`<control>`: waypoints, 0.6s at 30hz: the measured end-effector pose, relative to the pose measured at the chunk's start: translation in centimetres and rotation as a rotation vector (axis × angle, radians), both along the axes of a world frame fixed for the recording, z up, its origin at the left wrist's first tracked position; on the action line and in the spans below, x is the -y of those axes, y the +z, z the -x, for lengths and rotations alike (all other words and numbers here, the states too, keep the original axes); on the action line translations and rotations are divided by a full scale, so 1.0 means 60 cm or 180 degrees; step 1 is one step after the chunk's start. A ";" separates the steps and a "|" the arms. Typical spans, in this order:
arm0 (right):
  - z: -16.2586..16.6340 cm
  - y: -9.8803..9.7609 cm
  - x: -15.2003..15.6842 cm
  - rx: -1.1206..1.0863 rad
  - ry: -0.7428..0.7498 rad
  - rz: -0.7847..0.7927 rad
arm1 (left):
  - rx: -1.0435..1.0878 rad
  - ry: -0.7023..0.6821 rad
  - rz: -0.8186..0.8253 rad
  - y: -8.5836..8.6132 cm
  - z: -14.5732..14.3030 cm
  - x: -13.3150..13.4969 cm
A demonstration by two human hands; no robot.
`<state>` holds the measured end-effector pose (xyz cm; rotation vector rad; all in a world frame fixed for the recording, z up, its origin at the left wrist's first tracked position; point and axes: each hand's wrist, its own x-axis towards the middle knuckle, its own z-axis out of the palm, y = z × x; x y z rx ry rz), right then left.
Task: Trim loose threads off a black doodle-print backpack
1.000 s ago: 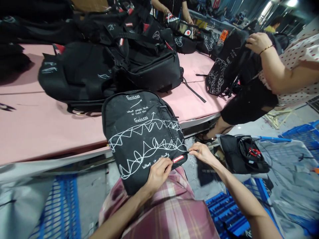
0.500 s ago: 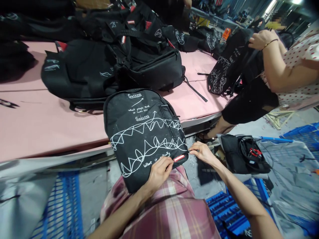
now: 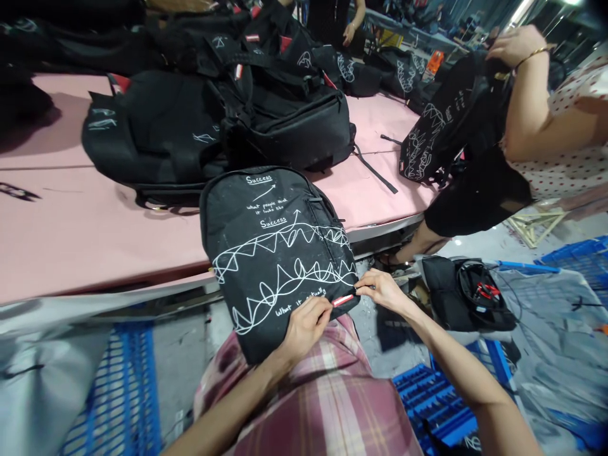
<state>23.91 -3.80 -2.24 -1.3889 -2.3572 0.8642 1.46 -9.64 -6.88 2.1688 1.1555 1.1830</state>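
Head-worn view, forward and down

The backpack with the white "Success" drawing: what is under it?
The backpack leans on the pink table edge, its lower end on the plaid-clad lap. Left hand and right hand pinch its bottom edge beside the red label. Its underside is hidden.

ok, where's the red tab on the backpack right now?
Head view, lower centre: the red tab sits on the bottom edge of the printed backpack, between the left hand and right hand, above the plaid lap.
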 end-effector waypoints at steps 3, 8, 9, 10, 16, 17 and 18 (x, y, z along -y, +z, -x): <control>0.008 0.003 -0.001 0.0075 0.0086 -0.0026 | -0.0022 0.0018 0.0007 0.001 0.001 0.000; 0.026 0.007 -0.003 0.0214 0.0234 -0.0075 | -0.0072 0.0062 0.0083 0.001 0.001 0.004; 0.029 0.008 -0.004 0.0250 0.0274 -0.0086 | -0.0065 0.0073 0.0100 0.000 0.001 0.005; 0.032 0.008 -0.004 0.0288 0.0317 -0.0094 | -0.0058 0.0079 0.0116 -0.001 0.001 0.005; 0.034 0.015 -0.005 0.0403 0.0289 -0.0078 | -0.0054 0.0120 0.0122 -0.004 0.002 0.007; 0.034 0.016 -0.004 0.0406 0.0258 -0.0067 | -0.0057 0.0123 0.0113 -0.004 0.002 0.007; 0.035 0.017 -0.003 0.0413 0.0244 -0.0056 | -0.0056 0.0123 0.0107 -0.003 0.001 0.008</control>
